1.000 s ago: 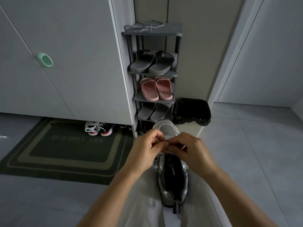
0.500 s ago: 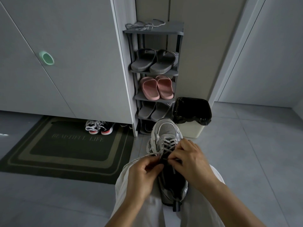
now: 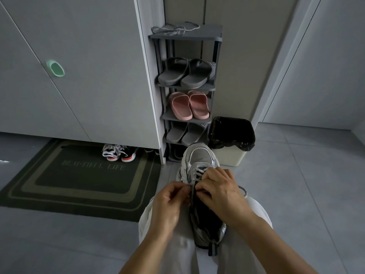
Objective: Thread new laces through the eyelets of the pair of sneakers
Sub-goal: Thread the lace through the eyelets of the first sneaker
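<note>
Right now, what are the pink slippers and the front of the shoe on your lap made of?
Pink slippers: probably soft foam or rubber, matt, moulded in one smooth piece. Sneaker toe: grey woven mesh, by its fine grid, edged with shiny silver panels, likely synthetic leather.

Left hand [image 3: 167, 202] and right hand [image 3: 219, 192] slid back off the sneaker [image 3: 199, 157] toe, uncovering crossed laces [image 3: 198, 173].

The sneaker [image 3: 199, 158] at lower centre is showing grey mesh cloth and shiny silver trim. The bin liner [image 3: 244, 145] is gleaming like glossy black plastic; the doormat [image 3: 79, 176] at left is looking rough, matt.
</note>
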Action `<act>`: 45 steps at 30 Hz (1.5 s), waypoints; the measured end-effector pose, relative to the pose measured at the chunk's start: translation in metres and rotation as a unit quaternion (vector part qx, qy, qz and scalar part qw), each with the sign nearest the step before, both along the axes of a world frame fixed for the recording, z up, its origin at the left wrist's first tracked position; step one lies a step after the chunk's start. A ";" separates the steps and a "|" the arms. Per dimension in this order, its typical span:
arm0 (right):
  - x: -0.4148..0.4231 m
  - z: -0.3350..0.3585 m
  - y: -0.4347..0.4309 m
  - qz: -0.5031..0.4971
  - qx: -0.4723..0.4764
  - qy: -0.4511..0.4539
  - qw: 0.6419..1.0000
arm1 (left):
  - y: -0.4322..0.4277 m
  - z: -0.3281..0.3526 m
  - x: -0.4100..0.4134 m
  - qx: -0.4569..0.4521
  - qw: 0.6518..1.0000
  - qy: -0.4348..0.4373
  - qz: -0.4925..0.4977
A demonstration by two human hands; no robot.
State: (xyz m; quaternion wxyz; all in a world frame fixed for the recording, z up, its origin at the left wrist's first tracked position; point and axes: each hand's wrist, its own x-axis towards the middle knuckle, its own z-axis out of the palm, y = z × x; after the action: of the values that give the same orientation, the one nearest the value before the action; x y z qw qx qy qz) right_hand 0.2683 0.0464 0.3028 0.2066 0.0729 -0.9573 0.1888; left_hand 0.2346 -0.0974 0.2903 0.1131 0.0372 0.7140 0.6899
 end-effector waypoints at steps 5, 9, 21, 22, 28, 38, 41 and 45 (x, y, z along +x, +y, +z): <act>0.003 -0.004 0.030 -0.110 -0.230 -0.015 0.967 | -0.028 0.006 -0.021 0.175 0.970 -0.134 0.104; 0.013 -0.016 0.046 -0.234 -0.344 -0.033 0.909 | -0.090 -0.007 -0.048 0.239 0.929 -0.183 0.215; 0.006 -0.013 0.018 -0.158 -0.501 -0.097 0.845 | -0.085 -0.024 -0.045 -0.288 0.934 0.181 0.109; 0.005 -0.011 0.017 -0.148 -0.501 -0.095 0.848 | -0.073 -0.017 -0.038 -0.294 0.925 0.235 0.056; 0.005 -0.001 0.014 -0.071 -0.529 -0.072 0.842 | -0.008 0.004 0.004 -0.273 0.927 0.230 -0.114; 0.010 0.000 0.013 -0.062 -0.431 -0.125 0.891 | -0.065 -0.002 -0.012 -0.183 0.979 0.011 -0.091; 0.010 0.001 0.011 -0.064 -0.445 -0.130 0.884 | -0.067 -0.005 -0.015 -0.208 0.973 0.003 -0.095; 0.014 0.002 0.014 -0.057 -0.468 -0.129 0.872 | -0.077 -0.002 -0.024 -0.231 0.971 0.007 -0.067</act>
State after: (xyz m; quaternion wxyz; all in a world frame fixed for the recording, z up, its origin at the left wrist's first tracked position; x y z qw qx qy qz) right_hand 0.2820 0.0600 0.3045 0.1014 -0.1118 -0.7777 0.6102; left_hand 0.2110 -0.1743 0.2880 0.1596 0.0622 0.8509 0.4966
